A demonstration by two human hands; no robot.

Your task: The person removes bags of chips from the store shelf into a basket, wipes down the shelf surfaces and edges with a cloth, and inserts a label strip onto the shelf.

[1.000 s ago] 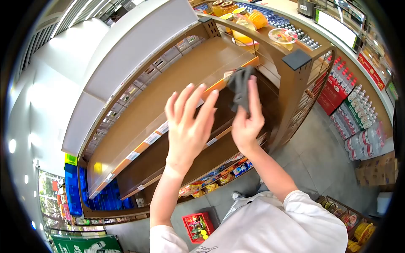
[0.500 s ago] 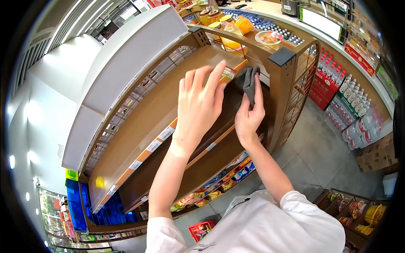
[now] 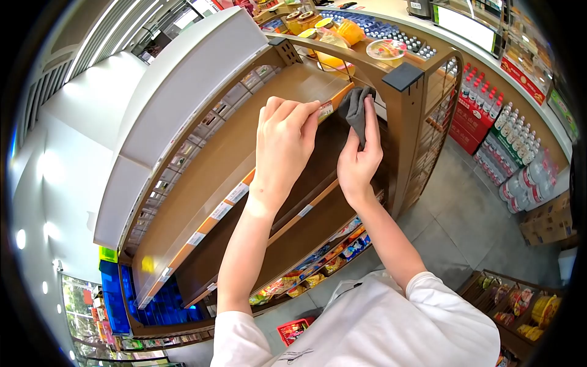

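And here's my right hand (image 3: 359, 168), closed on the dark grey cloth (image 3: 353, 114), which bunches up above my thumb, just right of the price tag (image 3: 326, 109)! My left hand (image 3: 282, 150) has its fingers curled in, tips right by the tag's edge (whether they actually pinch it, I can't tell). Left of that hand stretches the upper shelf (image 3: 214, 162); right of my right hand stands a brown post (image 3: 405, 119); below both, snack packets (image 3: 287, 284)!
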